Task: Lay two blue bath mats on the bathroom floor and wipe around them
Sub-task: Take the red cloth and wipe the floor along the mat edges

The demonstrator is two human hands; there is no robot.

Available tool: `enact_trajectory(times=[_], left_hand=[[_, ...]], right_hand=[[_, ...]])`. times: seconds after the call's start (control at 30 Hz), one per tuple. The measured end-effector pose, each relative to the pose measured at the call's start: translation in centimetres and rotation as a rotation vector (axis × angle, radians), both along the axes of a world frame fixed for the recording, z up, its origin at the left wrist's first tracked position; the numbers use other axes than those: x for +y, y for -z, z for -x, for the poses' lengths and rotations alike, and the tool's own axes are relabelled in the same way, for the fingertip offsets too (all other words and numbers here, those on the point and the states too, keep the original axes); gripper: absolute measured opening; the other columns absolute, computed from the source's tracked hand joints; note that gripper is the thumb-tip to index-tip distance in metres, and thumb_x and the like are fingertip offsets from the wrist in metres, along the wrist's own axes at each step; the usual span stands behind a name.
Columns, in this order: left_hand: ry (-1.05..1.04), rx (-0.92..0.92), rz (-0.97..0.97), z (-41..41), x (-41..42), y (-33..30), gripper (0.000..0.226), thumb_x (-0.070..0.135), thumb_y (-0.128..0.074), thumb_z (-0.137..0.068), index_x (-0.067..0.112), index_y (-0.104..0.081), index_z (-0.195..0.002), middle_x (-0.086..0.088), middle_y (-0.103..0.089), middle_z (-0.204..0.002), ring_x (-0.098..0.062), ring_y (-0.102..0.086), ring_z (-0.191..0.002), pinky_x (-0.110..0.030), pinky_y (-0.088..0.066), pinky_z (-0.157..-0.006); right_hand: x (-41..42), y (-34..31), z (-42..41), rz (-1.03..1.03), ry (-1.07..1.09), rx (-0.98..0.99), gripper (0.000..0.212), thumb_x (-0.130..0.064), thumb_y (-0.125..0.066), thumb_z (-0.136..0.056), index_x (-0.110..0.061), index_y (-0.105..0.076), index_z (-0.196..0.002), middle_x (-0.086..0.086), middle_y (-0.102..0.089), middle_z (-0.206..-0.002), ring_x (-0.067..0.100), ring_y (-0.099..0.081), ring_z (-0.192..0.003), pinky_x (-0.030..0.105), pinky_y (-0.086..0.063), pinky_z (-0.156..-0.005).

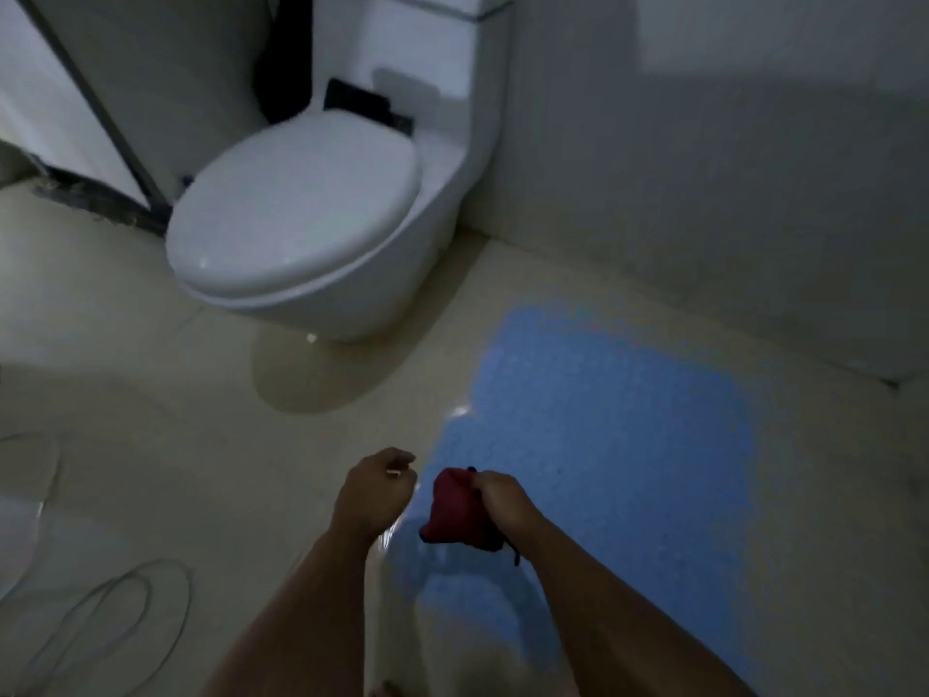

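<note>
Nearest to me, my right hand (497,500) grips a bunched red cloth (452,515), fingers curled over its top fold so the rest hangs loose below the fist. A dark cord or strap trails from its lower edge. The cloth looks soft and limp, gathered into a rounded wad; I judge it is held this way to be ready for wiping. My left hand (374,487) is beside it, apart from the cloth, fingers loosely curled and holding nothing.

Both hands hang above the near left edge of a blue bath mat (603,420). The mat lies flat on the floor (151,394), speckled in texture, roughly rectangular, running toward the wall (704,168) on the right. Whether this blue area is one mat or two laid together I cannot tell; no seam is visible in the dim light. The laying appears done at least in part, with the wiping the step in hand.

The floor is pale, glossy tile, showing bright glints near the mat's corner, possibly wet. A thin looped hose or cable (115,611) lies at my left.

Farther off stands a white toilet (301,218), smooth glazed ceramic, lid closed, its base near the mat's far corner but apart from it.
</note>
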State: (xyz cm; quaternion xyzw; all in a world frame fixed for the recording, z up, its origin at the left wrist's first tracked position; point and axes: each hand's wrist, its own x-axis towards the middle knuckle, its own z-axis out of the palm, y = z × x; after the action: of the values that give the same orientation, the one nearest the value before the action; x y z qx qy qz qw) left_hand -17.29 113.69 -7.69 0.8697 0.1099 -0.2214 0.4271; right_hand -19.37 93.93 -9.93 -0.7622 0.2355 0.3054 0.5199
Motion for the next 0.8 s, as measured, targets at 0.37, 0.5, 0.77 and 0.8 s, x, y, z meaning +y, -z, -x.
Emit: enact_trajectory(times=[0.37, 0.5, 0.77, 0.8], left_hand=[[0.322, 0.23, 0.447, 1.2, -11.3, -42.6, 0.021, 0.039, -0.069, -0.097, 0.021, -0.075, -0.107, 0.0, -0.076, -0.107, -0.014, -0.073, -0.097, -0.018, -0.054, -0.066], [0.44, 0.223, 0.439, 2.1, -13.8, -50.6, 0.02, 0.025, -0.072, -0.096, 0.005, -0.073, -0.093, -0.019, -0.076, -0.099, -0.022, -0.073, -0.089, -0.013, -0.052, -0.059], [0.59, 0.246, 0.456, 2.7, -16.0, -58.4, 0.02, 0.026, -0.067, -0.099, 0.013, -0.063, -0.085, -0.015, -0.077, -0.095, -0.018, -0.074, -0.081, -0.033, -0.053, -0.078], [0.607, 0.234, 0.447, 2.8, -16.3, -59.1, 0.02, 0.026, -0.067, -0.1, 0.013, -0.063, -0.085, -0.012, -0.078, -0.091, -0.017, -0.075, -0.08, -0.034, -0.053, -0.078]], right_hand=[[-9.9, -46.4, 5.0, 0.021, 0.309, -0.025, 0.008, -0.009, -0.059, -0.085, -0.012, -0.063, -0.079, 0.009, -0.066, -0.082, 0.024, -0.061, -0.077, 0.033, -0.047, -0.071], [-11.2, -56.0, 7.5, 0.059, 0.45, -0.063, 0.017, -0.006, -0.058, -0.083, -0.014, -0.058, -0.068, 0.004, -0.061, -0.069, 0.02, -0.056, -0.066, 0.028, -0.045, -0.063], [-12.0, -61.3, 10.8, 0.135, 0.796, -0.356, 0.017, -0.006, -0.079, -0.085, -0.01, -0.07, -0.099, 0.008, -0.074, -0.084, 0.022, -0.073, -0.08, 0.03, -0.06, -0.073], [-12.0, -61.7, 11.3, 0.176, 0.826, -0.386, 0.014, -0.008, -0.079, -0.087, -0.007, -0.07, -0.097, 0.003, -0.073, -0.08, 0.016, -0.071, -0.074, 0.026, -0.059, -0.067]])
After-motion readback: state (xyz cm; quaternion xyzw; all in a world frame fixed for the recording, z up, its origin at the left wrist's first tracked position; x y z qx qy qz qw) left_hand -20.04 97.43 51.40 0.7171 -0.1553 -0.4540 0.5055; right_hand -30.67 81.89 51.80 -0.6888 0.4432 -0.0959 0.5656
